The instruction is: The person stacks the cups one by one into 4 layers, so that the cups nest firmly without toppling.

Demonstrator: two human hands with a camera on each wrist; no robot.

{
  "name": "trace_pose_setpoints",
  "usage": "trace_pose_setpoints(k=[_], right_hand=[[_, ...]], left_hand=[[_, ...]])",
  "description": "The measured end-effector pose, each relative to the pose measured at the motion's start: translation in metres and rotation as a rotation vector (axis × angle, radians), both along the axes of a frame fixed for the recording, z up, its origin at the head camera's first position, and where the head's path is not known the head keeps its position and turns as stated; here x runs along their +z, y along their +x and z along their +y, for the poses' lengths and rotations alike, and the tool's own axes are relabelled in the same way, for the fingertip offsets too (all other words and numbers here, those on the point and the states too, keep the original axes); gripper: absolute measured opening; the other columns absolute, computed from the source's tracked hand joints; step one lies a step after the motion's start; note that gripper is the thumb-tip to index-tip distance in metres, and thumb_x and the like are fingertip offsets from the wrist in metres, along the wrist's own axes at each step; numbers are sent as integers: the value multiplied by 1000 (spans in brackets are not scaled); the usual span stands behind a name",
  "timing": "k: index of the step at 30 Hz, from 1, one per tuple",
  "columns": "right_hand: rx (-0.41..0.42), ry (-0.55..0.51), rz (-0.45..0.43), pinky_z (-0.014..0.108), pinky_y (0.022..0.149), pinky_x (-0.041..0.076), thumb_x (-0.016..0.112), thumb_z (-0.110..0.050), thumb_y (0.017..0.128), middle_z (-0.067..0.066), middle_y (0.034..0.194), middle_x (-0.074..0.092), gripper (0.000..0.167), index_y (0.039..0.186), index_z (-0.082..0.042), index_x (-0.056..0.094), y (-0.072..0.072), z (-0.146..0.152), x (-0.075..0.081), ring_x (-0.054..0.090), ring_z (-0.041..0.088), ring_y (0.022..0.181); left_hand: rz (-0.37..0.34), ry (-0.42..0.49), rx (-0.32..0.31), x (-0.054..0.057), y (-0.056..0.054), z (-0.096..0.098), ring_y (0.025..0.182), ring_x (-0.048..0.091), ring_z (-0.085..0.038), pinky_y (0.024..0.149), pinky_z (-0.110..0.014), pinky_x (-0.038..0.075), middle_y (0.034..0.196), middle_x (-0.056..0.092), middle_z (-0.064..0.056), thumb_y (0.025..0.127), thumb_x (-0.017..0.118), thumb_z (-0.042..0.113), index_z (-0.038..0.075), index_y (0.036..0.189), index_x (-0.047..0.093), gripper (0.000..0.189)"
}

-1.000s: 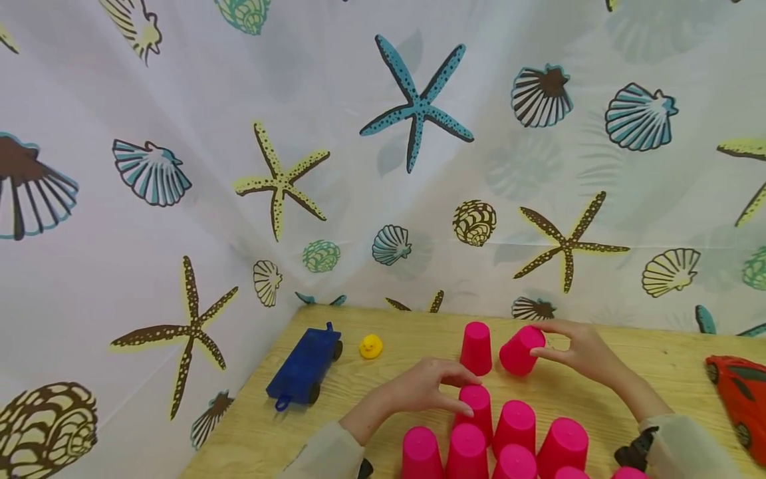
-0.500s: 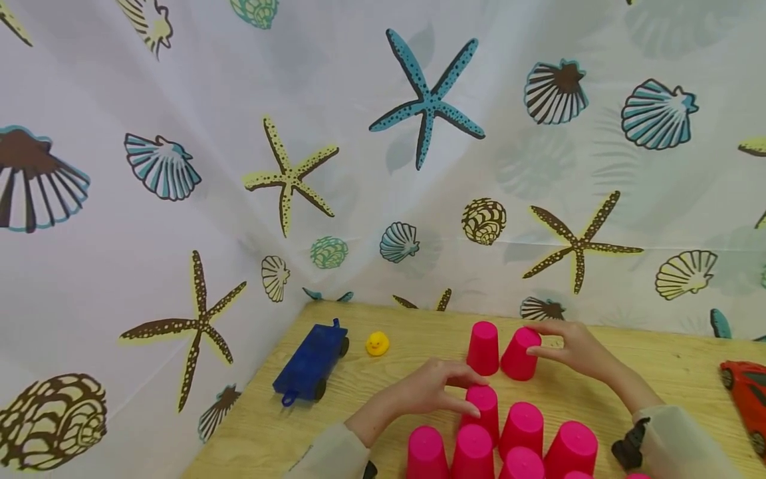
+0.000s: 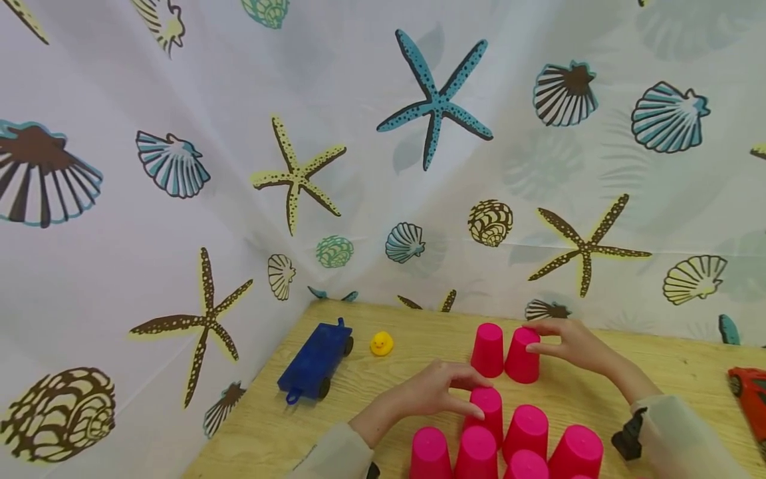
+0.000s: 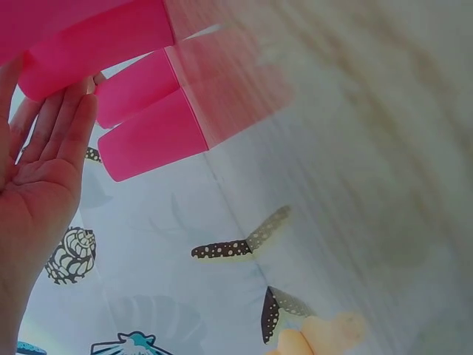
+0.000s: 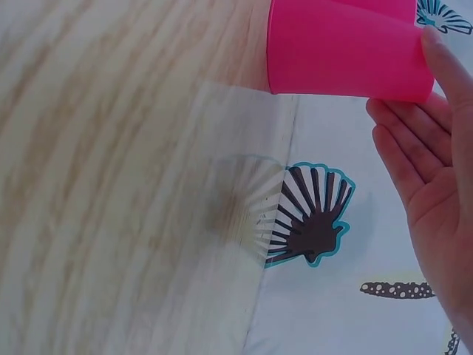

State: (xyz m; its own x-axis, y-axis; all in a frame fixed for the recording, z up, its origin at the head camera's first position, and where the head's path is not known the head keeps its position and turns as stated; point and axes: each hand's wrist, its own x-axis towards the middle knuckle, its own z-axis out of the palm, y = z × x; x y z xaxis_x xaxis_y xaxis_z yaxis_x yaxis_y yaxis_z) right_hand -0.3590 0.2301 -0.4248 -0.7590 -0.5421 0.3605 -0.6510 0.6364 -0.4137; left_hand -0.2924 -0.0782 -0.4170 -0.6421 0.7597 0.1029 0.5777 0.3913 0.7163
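In the head view several pink cups stand upside down on the wooden table. At the back, my right hand [image 3: 568, 342] pinches one pink cup [image 3: 522, 362] near its upper end, thumb on the near side. That cup stands upright close beside another pink cup [image 3: 487, 352]. My left hand [image 3: 427, 392] holds a nearer pink cup [image 3: 494, 424] between thumb and fingers, just in front of that pair. The left wrist view has this held cup [image 4: 96, 48] at the upper left. In the right wrist view the right hand's cup [image 5: 344, 55] rests rim-down on the tabletop.
More pink cups [image 3: 429, 452] crowd the front edge of the view. A blue toy wagon [image 3: 315, 359] and a yellow rubber duck [image 3: 381, 343] sit at the left. A red toy car [image 3: 751, 399] is at the far right. A seashell-print curtain [image 3: 359, 199] hangs behind the table [image 3: 359, 379].
The right hand's cup has gone from tilted to upright, down beside the other back cup. My left hand keeps its hold on the same cup. The head view has shifted slightly left.
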Motion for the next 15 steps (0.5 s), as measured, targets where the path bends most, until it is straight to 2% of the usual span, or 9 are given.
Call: trace_pose_setpoints(k=[6, 11, 13, 15], right_hand=[[-21, -46, 15, 49, 90, 56, 77, -28, 84, 15, 120, 70, 53, 127, -1, 62, 4, 10, -2, 66, 36, 110], [-63, -84, 19, 46, 91, 57, 75, -25, 86, 11, 119, 70, 49, 129, -5, 62, 19, 22, 5, 65, 36, 111], [-85, -94, 17, 43, 90, 57, 74, -25, 86, 10, 120, 70, 48, 129, -8, 62, 27, 29, 9, 66, 32, 112], [-105, -99, 19, 36, 90, 58, 74, -25, 87, 9, 121, 70, 46, 129, -10, 63, 35, 36, 12, 67, 19, 112]], left_hand=[[-25, -4, 6, 1, 0, 3, 108, 66, -2, 97, -23, 54, 121, 70, -6, 84, 77, 20, 10, 125, 65, 44], [-36, -14, 10, 1, -1, 2, 110, 65, -3, 99, -27, 54, 123, 69, -5, 85, 76, 21, 12, 127, 64, 45], [-41, -13, 19, 1, -2, 1, 110, 65, -3, 99, -28, 54, 123, 69, -4, 86, 75, 22, 11, 128, 63, 45], [-48, -4, 27, 1, -2, -1, 110, 65, -3, 99, -30, 54, 123, 69, -4, 86, 75, 22, 10, 128, 63, 45]])
